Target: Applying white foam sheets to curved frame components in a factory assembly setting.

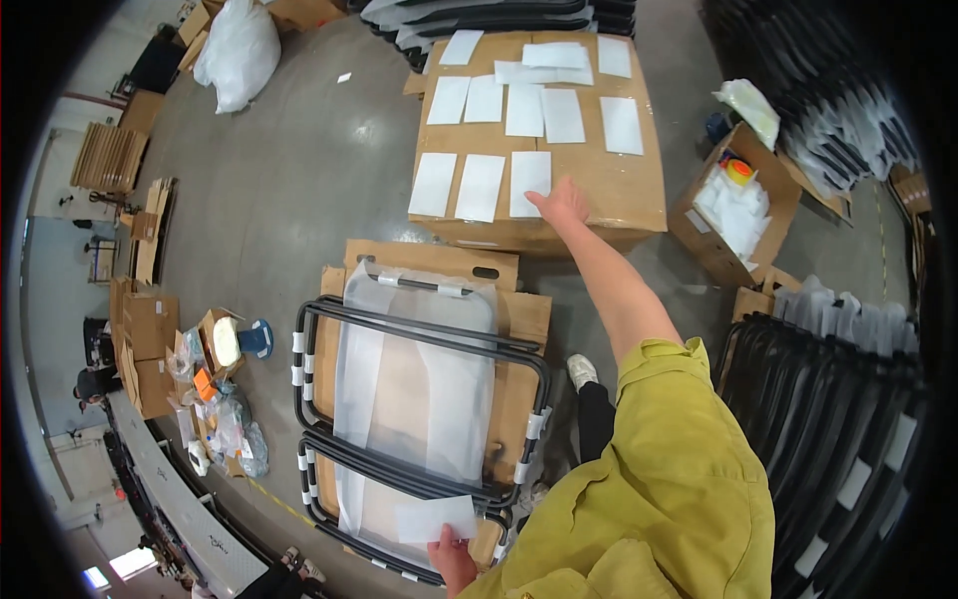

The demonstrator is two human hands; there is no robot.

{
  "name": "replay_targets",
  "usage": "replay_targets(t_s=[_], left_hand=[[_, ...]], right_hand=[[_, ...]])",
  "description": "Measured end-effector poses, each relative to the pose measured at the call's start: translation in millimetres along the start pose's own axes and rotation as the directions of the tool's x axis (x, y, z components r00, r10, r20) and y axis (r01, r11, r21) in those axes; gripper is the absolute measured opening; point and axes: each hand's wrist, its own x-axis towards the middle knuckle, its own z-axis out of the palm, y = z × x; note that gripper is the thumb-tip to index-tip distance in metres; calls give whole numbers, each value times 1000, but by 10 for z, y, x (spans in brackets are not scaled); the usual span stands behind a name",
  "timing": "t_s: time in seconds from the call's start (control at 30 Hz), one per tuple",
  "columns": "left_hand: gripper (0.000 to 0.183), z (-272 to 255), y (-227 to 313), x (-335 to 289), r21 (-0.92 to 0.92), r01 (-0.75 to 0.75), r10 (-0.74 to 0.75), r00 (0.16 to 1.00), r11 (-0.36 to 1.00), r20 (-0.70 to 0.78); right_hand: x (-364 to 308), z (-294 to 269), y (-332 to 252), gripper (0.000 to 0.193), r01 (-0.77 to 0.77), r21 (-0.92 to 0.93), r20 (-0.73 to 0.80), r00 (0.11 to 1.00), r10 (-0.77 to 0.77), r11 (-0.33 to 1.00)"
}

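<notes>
My left hand [454, 562] is closed on the edge of a white sheet [424, 520], held over a stack of black tubular frames [429, 344] wrapped in cloudy plastic. The right arm reaches forward to a large cardboard box [624, 195] with several white sheets laid out on its top. My right hand [565, 204] is at the lower right corner of the nearest-right sheet [530, 180], its thumb stretched over that corner and apart from the other fingers. Whether the thumb presses on the sheet is hard to make out.
Flattened cardboard [519, 319] lies under the frames. An open carton [699, 222] with white material and an orange-topped roll stands right of the box. More wrapped black frames [808, 429] stack close on my right. Cartons and plastic bags [230, 414] sit on the left.
</notes>
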Motion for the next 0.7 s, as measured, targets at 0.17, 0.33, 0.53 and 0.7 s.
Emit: replay_targets(t_s=[0.17,0.33,0.53,0.7], left_hand=[[24,306,84,-28,-11,9,-10,998,1000,-67],[24,363,116,-58,-36,13,-14,1000,999,-21],[20,210,257,13,-17,-32,34,988,999,151],[20,346,410,206,190,-313,173,834,931,524]], right_hand=[[276,508,-158,56,35,-52,-92,995,-40,998],[406,620,236,46,-45,571,125,992,-33,820],[-618,-305,881,30,-235,963,262,931,-254,133],[-2264,-883,2393,19,-97,931,179,961,-209,351]])
